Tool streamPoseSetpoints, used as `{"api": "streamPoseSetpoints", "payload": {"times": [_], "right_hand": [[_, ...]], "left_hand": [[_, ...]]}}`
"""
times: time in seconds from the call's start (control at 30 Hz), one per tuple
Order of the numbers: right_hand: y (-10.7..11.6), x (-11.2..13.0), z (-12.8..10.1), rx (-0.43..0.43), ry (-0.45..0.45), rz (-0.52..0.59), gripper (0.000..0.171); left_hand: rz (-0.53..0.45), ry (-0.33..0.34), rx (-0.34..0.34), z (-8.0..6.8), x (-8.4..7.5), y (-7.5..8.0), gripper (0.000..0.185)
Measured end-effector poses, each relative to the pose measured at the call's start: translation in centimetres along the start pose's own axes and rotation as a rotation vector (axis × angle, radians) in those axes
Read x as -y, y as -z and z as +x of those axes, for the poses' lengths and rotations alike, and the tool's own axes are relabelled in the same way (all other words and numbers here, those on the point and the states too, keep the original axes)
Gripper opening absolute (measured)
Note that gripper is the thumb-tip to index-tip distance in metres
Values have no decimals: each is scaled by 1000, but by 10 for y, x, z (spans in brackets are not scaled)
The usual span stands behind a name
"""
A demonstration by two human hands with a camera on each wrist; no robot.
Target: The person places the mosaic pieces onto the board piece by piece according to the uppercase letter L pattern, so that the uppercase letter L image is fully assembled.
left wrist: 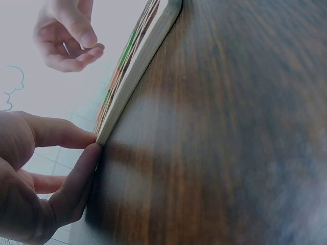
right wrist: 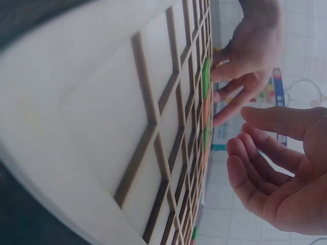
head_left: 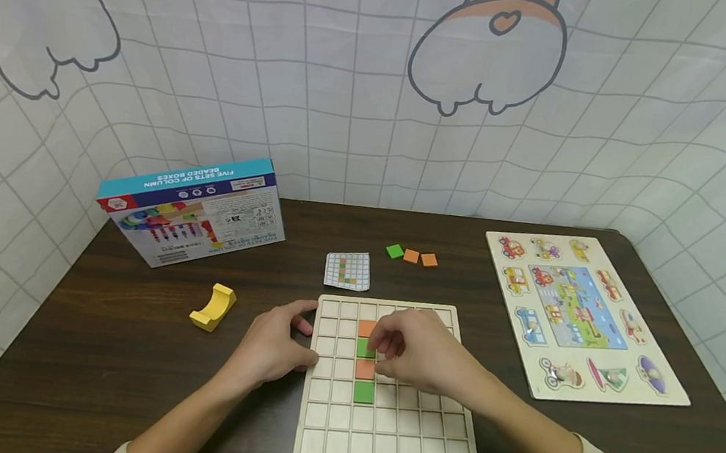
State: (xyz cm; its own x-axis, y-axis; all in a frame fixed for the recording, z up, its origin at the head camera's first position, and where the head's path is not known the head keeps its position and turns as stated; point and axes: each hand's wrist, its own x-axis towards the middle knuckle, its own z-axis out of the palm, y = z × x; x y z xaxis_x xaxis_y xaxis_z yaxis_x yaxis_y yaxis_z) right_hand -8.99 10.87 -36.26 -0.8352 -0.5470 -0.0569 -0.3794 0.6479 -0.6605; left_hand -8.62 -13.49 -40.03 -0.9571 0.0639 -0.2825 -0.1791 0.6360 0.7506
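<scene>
Head view — wooden grid board lying flat on the dark table, near the front edge. Column of four tiles seated in its cells, top to bottom: orange tile, green tile, second orange tile, second green tile.

Left hand: at the board's left edge, thumb and fingers spread and pressed against the rim; the left wrist view shows two fingers touching the board edge, holding nothing else.

Right hand: hovering over the middle of the board, just right of the tile column. Fingers loosely curled, tips close to the thumb; the right wrist view shows fingers bent, slightly apart, palm bare, nothing between them.

Other items on the table:
- pattern card, just behind the board
- three loose tiles — one green, two orange — behind the board, to the right of the card
- yellow curved block, left of the board
- blue box, back left, standing on its long side
- vehicle peg puzzle, right of the board, well apart from both hands
</scene>
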Motion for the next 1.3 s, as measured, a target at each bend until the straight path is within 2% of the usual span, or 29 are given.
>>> {"api": "streamPoseSetpoints", "payload": {"times": [0.4,1.3], "right_hand": [[11,-8,3,-13,-21,46,17],[31,-30,15,-66,-111,53,17]], "left_hand": [[7,4,-1,1,0,-1,80],[-10,2,-5,0,0,0,80]]}}
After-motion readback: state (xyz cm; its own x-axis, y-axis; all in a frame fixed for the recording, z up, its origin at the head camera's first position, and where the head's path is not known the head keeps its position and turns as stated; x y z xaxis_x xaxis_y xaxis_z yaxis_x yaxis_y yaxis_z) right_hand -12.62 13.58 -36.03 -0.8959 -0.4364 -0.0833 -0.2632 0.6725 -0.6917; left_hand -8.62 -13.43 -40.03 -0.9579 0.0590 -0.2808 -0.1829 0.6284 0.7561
